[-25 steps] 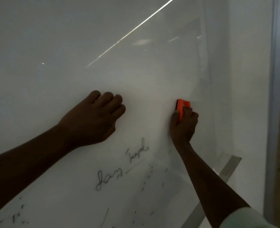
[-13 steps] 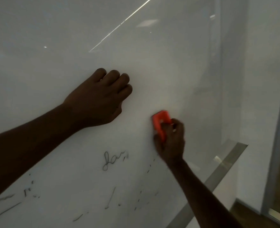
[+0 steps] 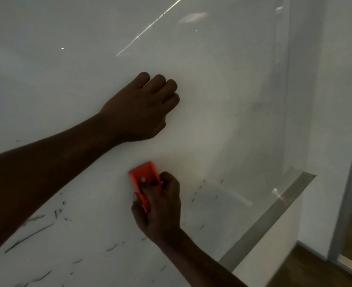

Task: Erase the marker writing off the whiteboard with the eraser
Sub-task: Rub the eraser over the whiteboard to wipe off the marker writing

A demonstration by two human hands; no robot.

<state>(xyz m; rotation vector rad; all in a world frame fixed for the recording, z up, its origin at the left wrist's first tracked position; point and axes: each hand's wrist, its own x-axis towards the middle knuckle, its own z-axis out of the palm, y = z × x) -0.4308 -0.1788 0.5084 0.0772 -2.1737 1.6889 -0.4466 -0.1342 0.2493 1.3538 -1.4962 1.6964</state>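
A glossy whiteboard (image 3: 88, 59) fills most of the head view. My right hand (image 3: 160, 212) grips an orange eraser (image 3: 144, 177) and presses it flat against the board, low in the middle. My left hand (image 3: 142, 108) rests on the board above it as a closed fist, holding nothing. Only scattered black marker traces (image 3: 29, 235) and short dashes (image 3: 198, 193) show on the lower part of the board, left and right of the eraser. The upper board is bare.
The board's grey metal bottom rail (image 3: 274, 216) runs diagonally at the lower right. Beyond it stand a white wall (image 3: 326, 100), a pale door frame (image 3: 349, 183) and a strip of brown floor (image 3: 307, 270).
My right hand has swept the eraser down and to the left across the board. The handwritten words below my left hand are gone. My left fist has stayed on the board.
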